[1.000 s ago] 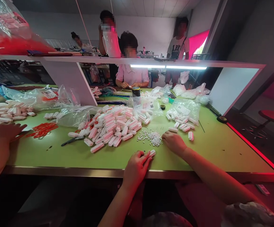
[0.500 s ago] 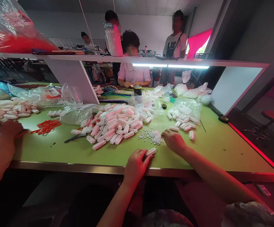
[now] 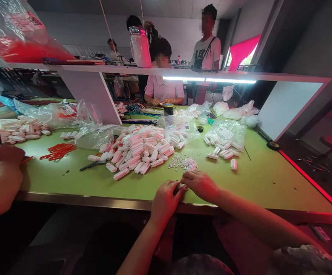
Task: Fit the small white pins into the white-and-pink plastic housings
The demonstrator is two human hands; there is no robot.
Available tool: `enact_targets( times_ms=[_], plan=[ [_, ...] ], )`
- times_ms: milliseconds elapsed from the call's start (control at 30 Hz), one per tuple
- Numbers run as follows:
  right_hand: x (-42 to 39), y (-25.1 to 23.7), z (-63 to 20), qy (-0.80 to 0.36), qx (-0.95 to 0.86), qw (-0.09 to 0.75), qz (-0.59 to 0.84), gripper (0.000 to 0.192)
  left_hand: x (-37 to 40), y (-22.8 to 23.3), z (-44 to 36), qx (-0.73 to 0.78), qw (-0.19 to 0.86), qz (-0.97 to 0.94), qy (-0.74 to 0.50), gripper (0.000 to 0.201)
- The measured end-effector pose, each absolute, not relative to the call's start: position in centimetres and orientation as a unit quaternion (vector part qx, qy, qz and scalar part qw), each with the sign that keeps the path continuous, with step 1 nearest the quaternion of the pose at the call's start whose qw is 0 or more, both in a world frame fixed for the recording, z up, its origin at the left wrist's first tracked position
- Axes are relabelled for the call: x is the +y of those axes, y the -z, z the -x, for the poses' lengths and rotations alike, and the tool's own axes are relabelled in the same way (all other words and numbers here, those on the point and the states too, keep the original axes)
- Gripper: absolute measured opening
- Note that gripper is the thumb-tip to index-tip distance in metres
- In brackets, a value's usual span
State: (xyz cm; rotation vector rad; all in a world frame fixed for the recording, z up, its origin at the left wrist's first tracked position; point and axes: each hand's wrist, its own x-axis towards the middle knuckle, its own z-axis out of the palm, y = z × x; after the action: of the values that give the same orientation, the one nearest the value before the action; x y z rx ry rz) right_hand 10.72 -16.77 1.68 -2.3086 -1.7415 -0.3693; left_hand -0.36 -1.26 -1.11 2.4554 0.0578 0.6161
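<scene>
At the table's front edge my left hand point(image 3: 164, 200) is closed around a white plastic connector housing point(image 3: 181, 186), mostly covered by fingers. My right hand point(image 3: 201, 186) reaches in from the right, its fingertips pinched together over that housing. Whatever sits between those fingertips is too small or hidden to make out. Just beyond both hands lies a small pile of tiny white plastic pieces point(image 3: 189, 164). Left of it spreads a big heap of similar white housings point(image 3: 143, 147).
More housings point(image 3: 223, 151) lie to the right beside a clear bag point(image 3: 230, 131). Black-handled scissors point(image 3: 93, 165) and orange strips point(image 3: 57, 151) lie left. A co-worker's hand point(image 3: 7, 154) holds a dark pen-like thing at far left. A lit shelf point(image 3: 206, 73) spans the table; several people are beyond.
My right hand has moved left and nearer, from the pile of tiny pieces to the housing in my left hand. The co-worker's hand at far left has shifted and shows a dark stick.
</scene>
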Motion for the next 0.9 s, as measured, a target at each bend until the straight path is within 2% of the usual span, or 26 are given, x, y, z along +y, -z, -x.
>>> enact_targets(
  times_ms=[167, 267, 367, 533, 633, 767, 900],
  plan=[
    [-16.5, -2.1, -9.8, 0.163, -0.623, 0.047, 0.764, 0.021, -1.1, 1.5, 0.3, 0.025, 0.307, -0.925, -0.224, 0.016],
    [-16.4, -1.9, -9.5, 0.171, -0.630, 0.038, 0.757, 0.023, -1.0, 1.9, 0.1, 0.046, 0.308, -0.924, -0.221, 0.024],
    [-16.7, -1.6, -9.8, 0.155, -0.608, 0.098, 0.772, 0.022, -1.0, 2.0, 0.1, 0.056, 0.310, -0.923, -0.222, 0.028],
    [-17.8, -1.8, -11.7, 0.097, -0.519, 0.282, 0.801, 0.026, -1.2, 1.7, 0.3, 0.043, 0.306, -0.922, -0.232, 0.029],
    [-18.1, -2.0, -12.3, 0.097, -0.495, 0.320, 0.802, 0.027, -1.2, 1.7, 0.4, 0.040, 0.302, -0.923, -0.235, 0.027],
    [-17.5, -2.0, -11.6, 0.099, -0.538, 0.275, 0.790, 0.024, -1.0, 1.9, 0.3, 0.047, 0.297, -0.926, -0.229, 0.036],
    [-16.3, -2.0, -10.5, 0.106, -0.600, 0.141, 0.780, 0.020, -1.0, 1.9, 0.3, 0.051, 0.299, -0.928, -0.217, 0.039]
  ],
)
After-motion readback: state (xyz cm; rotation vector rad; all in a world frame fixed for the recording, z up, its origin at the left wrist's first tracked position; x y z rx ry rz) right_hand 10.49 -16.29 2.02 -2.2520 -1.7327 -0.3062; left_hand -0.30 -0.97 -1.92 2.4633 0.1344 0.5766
